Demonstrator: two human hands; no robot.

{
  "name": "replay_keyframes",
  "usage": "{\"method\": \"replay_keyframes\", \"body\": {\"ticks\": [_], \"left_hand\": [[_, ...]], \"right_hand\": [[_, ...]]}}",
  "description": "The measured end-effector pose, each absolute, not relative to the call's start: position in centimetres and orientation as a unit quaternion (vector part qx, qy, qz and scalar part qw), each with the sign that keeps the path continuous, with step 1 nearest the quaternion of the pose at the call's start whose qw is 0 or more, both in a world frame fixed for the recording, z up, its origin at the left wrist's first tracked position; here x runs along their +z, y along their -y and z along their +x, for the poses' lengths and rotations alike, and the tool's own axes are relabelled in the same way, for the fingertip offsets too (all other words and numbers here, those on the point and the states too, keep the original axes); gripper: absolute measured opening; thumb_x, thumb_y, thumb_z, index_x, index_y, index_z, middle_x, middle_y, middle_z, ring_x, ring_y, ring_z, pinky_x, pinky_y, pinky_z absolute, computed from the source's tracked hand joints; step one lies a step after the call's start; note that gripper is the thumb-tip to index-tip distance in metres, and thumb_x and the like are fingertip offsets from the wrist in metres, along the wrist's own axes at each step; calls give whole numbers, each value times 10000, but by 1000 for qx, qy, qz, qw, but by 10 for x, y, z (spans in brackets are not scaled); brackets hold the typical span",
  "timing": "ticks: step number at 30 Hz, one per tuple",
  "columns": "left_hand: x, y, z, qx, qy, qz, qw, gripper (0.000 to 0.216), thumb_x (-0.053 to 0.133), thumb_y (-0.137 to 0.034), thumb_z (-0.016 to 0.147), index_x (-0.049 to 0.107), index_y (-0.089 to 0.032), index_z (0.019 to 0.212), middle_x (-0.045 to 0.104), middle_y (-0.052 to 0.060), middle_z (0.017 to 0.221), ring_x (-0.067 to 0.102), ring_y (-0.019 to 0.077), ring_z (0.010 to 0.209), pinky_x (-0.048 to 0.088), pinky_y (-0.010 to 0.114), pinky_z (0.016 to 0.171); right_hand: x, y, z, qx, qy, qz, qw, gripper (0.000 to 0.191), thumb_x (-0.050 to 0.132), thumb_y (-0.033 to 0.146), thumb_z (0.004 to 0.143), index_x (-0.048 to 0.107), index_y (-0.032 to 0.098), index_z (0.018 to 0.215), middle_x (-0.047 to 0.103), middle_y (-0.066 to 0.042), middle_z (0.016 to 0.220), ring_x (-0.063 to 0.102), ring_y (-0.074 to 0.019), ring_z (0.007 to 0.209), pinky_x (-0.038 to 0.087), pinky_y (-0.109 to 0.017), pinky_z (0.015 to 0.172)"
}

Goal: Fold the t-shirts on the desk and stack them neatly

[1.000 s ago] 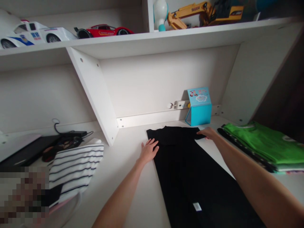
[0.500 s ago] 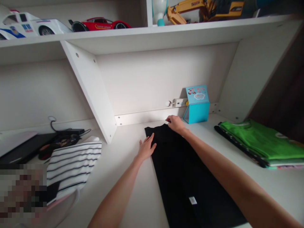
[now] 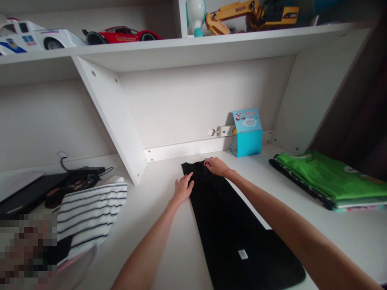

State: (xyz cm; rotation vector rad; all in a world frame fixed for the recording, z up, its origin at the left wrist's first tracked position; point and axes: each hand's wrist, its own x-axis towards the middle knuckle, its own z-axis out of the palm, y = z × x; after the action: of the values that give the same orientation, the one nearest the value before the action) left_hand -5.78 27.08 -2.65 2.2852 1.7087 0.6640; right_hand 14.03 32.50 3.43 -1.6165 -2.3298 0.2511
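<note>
A black garment lies in a long folded strip on the white desk, and a small white label shows on its near part. My left hand rests along its far left edge, fingers stretched out and touching the cloth. Near the far end, my right hand has its fingers curled and pinched on the cloth; the fingertips are partly hidden. The right forearm passes over the garment's right side, where the edge makes a step.
Folded clothes with a green shirt on top lie at right. A blue desk calendar stands at the back by a power strip. Striped cloth and a black laptop are at left. Toy vehicles line the shelf above.
My right hand has drawn back from the far edge, toward me and slightly left, and the cloth there is ruffled. A step now shows in the garment's right edge. My left hand stays put.
</note>
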Motion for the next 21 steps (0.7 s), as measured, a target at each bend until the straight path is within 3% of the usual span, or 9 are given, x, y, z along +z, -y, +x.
{"method": "replay_keyframes", "body": {"ticks": [4, 11, 16, 21], "left_hand": [[-21, -273, -58, 247, -589, 756, 144, 375, 301, -373, 913, 492, -331, 1233, 508, -27, 1300, 395, 205, 1236, 176, 511, 1058], [-22, -277, -59, 257, -585, 748, 178, 362, 317, -393, 904, 544, -340, 1181, 543, -22, 1256, 411, 218, 1215, 129, 557, 1048], [-24, -276, -58, 304, -575, 739, 178, 350, 314, -374, 911, 560, -350, 1159, 525, -21, 1272, 464, 208, 1166, 124, 551, 1049], [-22, -275, -57, 308, -570, 741, 177, 348, 318, -366, 913, 567, -341, 1156, 531, -15, 1266, 481, 207, 1151, 144, 542, 1051]], "right_hand": [[22, -360, 189, 130, 758, -622, 145, 259, 501, 333, 886, 561, 140, 1048, 588, -53, 1022, 581, -153, 874, 488, -358, 772], [-8, -400, 204, 176, 759, -603, 175, 322, 493, 272, 895, 484, 160, 1197, 571, -64, 1074, 589, -153, 865, 509, -340, 739], [-9, -428, 194, 174, 800, -544, 185, 218, 543, 243, 863, 571, 148, 1057, 563, -62, 1117, 551, -176, 987, 469, -382, 838], [-4, -450, 190, 184, 811, -525, 182, 222, 532, 306, 869, 586, 131, 995, 598, -45, 1013, 584, -150, 864, 494, -338, 755]]}}
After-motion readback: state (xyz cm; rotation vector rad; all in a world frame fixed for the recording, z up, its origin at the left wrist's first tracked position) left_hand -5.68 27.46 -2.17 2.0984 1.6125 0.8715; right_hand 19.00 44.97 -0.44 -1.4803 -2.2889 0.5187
